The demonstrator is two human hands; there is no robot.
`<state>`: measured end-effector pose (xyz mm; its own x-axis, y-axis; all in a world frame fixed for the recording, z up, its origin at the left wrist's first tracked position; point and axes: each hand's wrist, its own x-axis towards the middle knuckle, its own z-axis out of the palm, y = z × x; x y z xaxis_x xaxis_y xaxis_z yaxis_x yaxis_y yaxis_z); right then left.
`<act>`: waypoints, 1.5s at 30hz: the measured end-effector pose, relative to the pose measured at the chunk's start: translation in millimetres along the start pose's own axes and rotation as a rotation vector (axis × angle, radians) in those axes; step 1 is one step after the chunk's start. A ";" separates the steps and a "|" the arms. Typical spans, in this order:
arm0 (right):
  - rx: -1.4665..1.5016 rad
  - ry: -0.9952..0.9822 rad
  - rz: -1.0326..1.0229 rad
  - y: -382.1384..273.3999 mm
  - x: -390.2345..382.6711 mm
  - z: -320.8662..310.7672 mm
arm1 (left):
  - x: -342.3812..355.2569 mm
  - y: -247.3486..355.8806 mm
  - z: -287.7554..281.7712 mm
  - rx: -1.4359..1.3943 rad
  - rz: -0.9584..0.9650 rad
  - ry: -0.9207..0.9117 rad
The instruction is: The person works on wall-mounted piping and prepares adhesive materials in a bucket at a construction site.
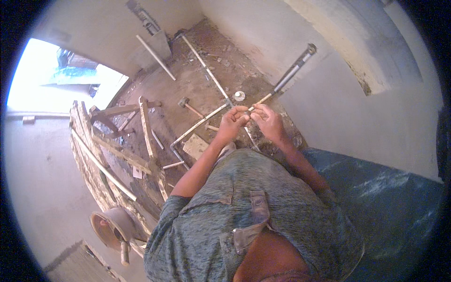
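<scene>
Above a dirt floor [197,84] strewn with pipework, both hands raised together at chest height. Left hand [231,123] curled closed, fingertips pinching a small fitting [247,113], too small to make out in detail. Right hand [268,120] just beside it, fingers bent and touching the same small piece from the other side, grip closed on it as well. Fitting held between the two hands, in the air, directly over a joint of white pipes [206,120] lying on the floor.

Just beyond the hands, a small round white disc [239,96] on the ground. Near it, a long grey tool [293,70] slanting up toward the pale wall [347,108] on the right. Left of the pipes, a hammer [187,105] lying flat. Further left, a rough wooden ladder-like frame [127,155] on its side, with a long white pipe [103,169] resting along it. Lower left, a tipped round basin [110,225]. Lower right, a blue surface [390,197] beside the person's grey patterned shirt [249,197].
</scene>
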<state>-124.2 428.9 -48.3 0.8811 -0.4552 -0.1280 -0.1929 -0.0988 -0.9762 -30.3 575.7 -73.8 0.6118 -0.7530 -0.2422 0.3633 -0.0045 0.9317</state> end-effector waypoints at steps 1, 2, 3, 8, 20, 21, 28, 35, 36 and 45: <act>-0.004 -0.008 0.001 0.4 4.4 7.2 | 0.4 -4.4 -5.4 0.060 0.039 0.024; -0.007 -0.019 0.002 2.1 8.5 12.1 | 0.8 -7.2 -11.1 0.122 0.076 0.051; -0.010 -0.031 0.003 3.6 12.6 16.2 | 1.0 -9.8 -17.4 0.172 0.105 0.054; -0.136 -0.080 0.006 -7.9 36.7 38.4 | -4.3 3.8 -38.7 0.336 0.082 0.187; -0.289 -0.207 -0.163 -25.7 97.8 131.2 | -3.1 29.2 -129.0 0.532 0.141 0.462; -0.294 -0.221 -0.154 -27.5 105.2 140.9 | 1.4 27.8 -142.1 0.537 0.150 0.478; -0.236 -0.335 -0.124 -35.8 165.8 203.2 | 11.6 21.6 -205.2 0.222 0.104 0.670; -0.425 -0.651 -0.095 17.6 301.6 255.8 | 23.3 43.3 -307.8 -0.103 0.179 1.037; -0.451 -0.700 -0.095 29.4 320.1 262.7 | 22.5 46.1 -325.8 -0.112 0.217 1.118; -0.723 -1.193 -0.233 18.9 506.2 360.1 | -56.4 147.4 -420.8 -0.003 0.357 1.841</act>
<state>473.6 515.3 -194.4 0.6831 0.6090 -0.4032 0.1507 -0.6577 -0.7381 284.5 894.4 -36.7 0.5403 0.8413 -0.0138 0.0643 -0.0249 0.9976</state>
